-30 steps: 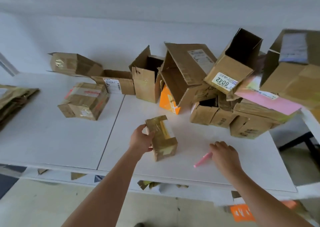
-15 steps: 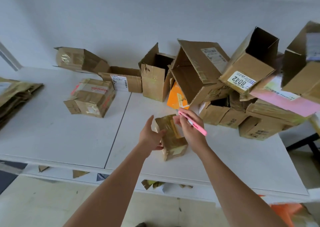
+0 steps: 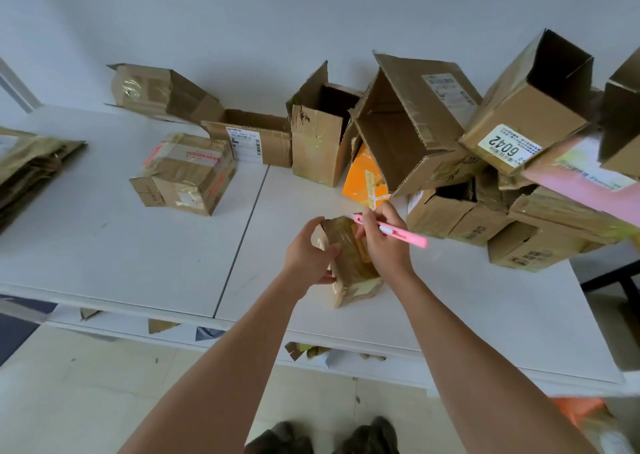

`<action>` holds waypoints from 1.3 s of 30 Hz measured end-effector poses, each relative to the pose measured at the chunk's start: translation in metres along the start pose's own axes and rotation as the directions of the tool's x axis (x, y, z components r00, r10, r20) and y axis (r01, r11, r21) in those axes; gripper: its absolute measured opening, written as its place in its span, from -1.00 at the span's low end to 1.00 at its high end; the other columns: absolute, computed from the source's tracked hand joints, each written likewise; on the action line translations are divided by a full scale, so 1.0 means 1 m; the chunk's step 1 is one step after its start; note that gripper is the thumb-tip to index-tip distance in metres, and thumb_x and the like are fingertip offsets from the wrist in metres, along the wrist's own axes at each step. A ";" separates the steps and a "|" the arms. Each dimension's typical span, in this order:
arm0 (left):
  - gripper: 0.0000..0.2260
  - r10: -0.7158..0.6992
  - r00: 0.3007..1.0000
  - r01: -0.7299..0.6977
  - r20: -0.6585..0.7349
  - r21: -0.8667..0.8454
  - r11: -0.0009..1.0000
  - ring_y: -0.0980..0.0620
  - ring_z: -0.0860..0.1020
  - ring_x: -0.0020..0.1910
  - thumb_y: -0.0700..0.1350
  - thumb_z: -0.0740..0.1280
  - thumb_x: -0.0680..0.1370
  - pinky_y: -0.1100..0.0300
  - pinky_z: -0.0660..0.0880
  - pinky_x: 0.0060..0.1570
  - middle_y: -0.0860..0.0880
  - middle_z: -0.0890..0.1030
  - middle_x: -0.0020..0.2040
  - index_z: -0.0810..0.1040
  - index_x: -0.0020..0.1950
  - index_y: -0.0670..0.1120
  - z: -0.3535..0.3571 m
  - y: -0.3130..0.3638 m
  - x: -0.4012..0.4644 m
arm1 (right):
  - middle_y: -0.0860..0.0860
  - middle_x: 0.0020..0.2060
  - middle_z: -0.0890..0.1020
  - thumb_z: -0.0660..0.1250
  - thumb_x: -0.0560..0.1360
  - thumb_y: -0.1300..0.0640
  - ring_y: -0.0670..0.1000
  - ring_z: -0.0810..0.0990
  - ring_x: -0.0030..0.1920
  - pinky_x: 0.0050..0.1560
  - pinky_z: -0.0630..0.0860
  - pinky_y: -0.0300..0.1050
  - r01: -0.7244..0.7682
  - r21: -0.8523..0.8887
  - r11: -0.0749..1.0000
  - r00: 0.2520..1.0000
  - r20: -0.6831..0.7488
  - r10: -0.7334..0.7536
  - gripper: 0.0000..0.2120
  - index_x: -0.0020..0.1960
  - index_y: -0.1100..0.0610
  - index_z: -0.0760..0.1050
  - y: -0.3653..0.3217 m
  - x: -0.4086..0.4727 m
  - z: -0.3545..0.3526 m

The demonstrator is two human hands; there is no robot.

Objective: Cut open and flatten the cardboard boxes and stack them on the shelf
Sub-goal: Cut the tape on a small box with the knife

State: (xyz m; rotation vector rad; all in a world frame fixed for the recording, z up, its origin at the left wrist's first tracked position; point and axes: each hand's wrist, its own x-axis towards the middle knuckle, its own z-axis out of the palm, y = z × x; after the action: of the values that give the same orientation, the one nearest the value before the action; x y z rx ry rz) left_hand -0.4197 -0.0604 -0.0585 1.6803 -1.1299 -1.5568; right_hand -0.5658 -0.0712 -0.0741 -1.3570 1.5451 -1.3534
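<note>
Many open cardboard boxes crowd the white surface across the upper frame. At centre, the left hand grips a small taped box; the right hand pinches a pink cutter at its top. Cutting is about to begin: the blade probably needs to slit the tape seam.

We note a plain pale wall filling the upper half of the frame, evenly lit, no hard shadows. Below it a white table made of two panels, a dark seam running between them at centre. Lower left, a light tiled floor. At far right, a dark table leg. Upper left edge, a grey frame strip, possibly a window or door.
</note>
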 end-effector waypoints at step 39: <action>-0.59 0.000 1.000 0.000 0.016 0.037 0.999 -0.08 0.69 -0.25 -0.06 0.37 0.59 0.14 0.62 -0.38 -0.17 0.59 0.16 0.37 0.38 0.22 -0.003 -0.004 0.000 | 0.31 -0.29 0.42 0.22 0.63 0.21 0.37 0.54 -0.10 -0.14 0.53 0.21 0.098 -0.205 0.974 0.976 0.213 -0.053 -0.75 -0.19 0.19 0.26 -0.012 -0.011 -0.015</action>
State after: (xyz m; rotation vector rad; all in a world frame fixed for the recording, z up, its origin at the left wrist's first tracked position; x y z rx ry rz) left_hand -0.4161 -0.0593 -0.0615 1.6944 -1.1731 -1.5607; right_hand -0.5744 -0.0558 -0.0610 -1.6485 1.5445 -1.0728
